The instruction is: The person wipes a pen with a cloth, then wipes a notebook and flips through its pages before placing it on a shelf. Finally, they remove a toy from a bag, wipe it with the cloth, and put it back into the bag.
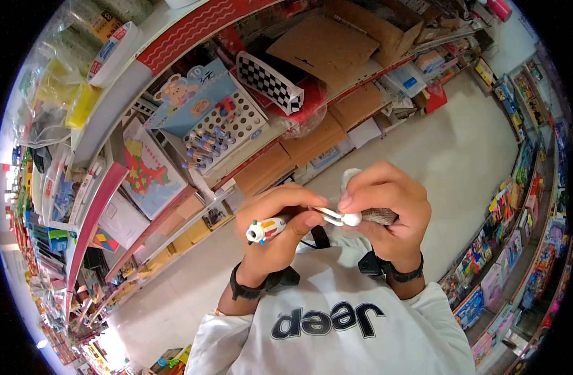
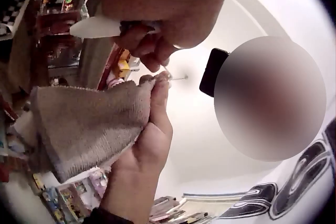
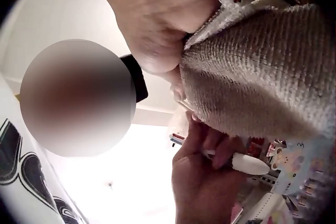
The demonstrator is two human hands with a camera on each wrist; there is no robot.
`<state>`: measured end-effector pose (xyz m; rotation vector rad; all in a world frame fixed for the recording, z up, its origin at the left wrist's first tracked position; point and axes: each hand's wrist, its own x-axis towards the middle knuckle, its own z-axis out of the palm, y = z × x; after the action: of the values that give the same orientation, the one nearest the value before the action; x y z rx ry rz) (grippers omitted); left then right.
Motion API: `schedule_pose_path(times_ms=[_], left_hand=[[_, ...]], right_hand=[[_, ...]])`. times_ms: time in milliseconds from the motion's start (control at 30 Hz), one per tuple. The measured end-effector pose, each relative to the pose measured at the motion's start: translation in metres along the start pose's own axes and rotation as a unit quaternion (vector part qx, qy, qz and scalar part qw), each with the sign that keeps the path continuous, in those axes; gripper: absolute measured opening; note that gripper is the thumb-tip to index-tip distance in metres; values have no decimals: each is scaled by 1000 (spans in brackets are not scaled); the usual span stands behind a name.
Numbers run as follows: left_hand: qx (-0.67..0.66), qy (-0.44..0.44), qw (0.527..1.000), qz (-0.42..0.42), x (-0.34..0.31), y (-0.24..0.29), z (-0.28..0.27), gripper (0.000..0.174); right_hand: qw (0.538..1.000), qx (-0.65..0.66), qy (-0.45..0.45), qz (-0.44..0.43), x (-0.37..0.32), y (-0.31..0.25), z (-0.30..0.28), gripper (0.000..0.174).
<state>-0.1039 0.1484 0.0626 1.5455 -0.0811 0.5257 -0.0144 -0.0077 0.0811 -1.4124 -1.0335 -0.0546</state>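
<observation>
My left hand (image 1: 271,234) holds a white pen-like item (image 1: 266,230) with yellow, red and green marks and a dark hole in its end. Its smooth white tapered end (image 2: 94,28) sticks out of the fist in the left wrist view. Thumb and forefinger of that hand meet at a small white piece (image 1: 332,216) with two slim prongs and a round knob. My right hand (image 1: 389,212) pinches this piece at the knob. Bunched in the right hand is a ribbed grey-brown cloth (image 3: 252,71), hanging past the palm and hiding some fingers.
On the shelf ahead stands a blue-and-white display box (image 1: 202,100) with several pens in its holes. Near it lie a checkered pouch (image 1: 271,81) and an open cardboard box (image 1: 324,47). A red-edged shelf (image 1: 102,215) curves along the left; packed racks (image 1: 499,262) line the right.
</observation>
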Motion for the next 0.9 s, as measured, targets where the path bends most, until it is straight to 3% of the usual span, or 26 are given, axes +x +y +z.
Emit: schedule_pose_path(times_ms=[133, 433, 533, 633, 733, 900], left_hand=[[-102, -10, 992, -67, -4, -2, 2, 14], [-222, 47, 970, -88, -7, -8, 5, 13], [-121, 75, 989, -36, -8, -12, 9, 12], [7, 51, 999, 7, -6, -3, 14, 8], [34, 67, 996, 50, -6, -1, 16, 8], [99, 81, 983, 131, -5, -5, 14, 16]], right_hand=[[1000, 9, 13, 15, 0, -3, 2, 25], [992, 79, 13, 96, -11, -12, -2, 34], [968, 179, 103, 142, -8, -19, 12, 35], [976, 114, 97, 156, -2, -16, 18, 34], [992, 31, -11, 118, -4, -10, 10, 36], [993, -19, -2, 118, -2, -22, 7, 27]])
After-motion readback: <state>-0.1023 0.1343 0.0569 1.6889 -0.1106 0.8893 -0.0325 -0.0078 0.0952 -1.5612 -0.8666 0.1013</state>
